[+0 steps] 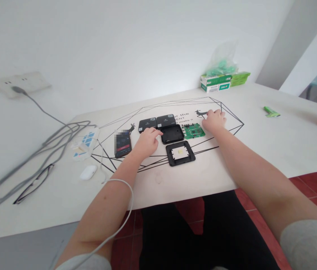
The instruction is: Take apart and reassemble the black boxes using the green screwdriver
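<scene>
Black plastic shell (172, 134), hollow side up, sits mid-bench (259, 142) in front of the wearer. Green circuit board (194, 131) lies flat just right of it, components and connectors facing up. Black square cover (180, 153) is on the near side, inner face up, pale plate and small yellowish patch showing. Looks like a deliberate spread: inner faces up, parts close together, so each can be seen and reached.

Left hand (148, 140): fingers stretched and unclenched, index at the shell's left rim, nothing gripped. Contact looks light; probably squaring or steadying the shell rather than lifting it. Right hand (215, 120): fingers loosely bent by the board's right edge, no grip visible. Can't tell if the fingertips touch the board or only the bench. The hands bracket shell and board from opposite sides, likely to keep the pair lined up.

Two closed black cases, left one (147, 124) and right one (166, 120), sit side by side behind the shell, labels up. Phone (123, 143) lies left of the left hand, screen up. White cable (124, 180) crosses the left forearm; worth watching for snags.
</scene>
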`<state>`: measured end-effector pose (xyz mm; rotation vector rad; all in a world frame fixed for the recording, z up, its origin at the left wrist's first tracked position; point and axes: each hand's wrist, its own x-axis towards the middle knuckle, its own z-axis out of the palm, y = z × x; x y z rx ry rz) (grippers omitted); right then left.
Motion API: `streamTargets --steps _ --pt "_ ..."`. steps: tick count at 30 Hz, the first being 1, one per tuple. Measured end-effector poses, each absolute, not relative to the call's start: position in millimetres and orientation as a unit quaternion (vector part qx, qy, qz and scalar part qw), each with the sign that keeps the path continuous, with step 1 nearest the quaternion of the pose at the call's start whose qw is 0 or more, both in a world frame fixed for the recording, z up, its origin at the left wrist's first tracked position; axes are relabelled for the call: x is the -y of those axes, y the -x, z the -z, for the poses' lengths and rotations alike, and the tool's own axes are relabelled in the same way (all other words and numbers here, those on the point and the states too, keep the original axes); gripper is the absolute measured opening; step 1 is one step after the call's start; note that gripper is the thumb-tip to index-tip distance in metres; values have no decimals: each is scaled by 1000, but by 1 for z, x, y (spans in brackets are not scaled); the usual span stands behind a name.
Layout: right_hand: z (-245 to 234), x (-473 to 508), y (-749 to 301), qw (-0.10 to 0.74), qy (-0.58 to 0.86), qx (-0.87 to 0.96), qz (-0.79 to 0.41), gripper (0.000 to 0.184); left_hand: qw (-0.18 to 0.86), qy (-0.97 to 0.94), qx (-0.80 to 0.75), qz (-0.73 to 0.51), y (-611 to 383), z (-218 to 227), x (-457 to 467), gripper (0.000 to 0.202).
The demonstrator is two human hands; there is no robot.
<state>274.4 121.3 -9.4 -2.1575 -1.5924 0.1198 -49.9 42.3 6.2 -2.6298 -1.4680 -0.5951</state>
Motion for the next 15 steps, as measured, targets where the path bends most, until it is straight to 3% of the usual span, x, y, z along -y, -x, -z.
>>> streamTargets --steps 2,5,9,11,15 --pt "1 -116 -269 277 740 612 -29 38 31 861 473 185 48 -6 -40 40" --pt "-15 -100 -258 312 600 729 -105 25 4 880 451 151 43 -5 -34 40" --pt "-30 -68 -237 171 405 866 -237 20 -35 892 439 103 36 -3 -28 57" --pt "-34 -54 -226 107 368 898 -217 28 -43 891 441 99 34 -2 -27 57" --pt "-37 -40 -213 74 309 926 -202 45 -51 896 426 113 33 -1 -29 51"
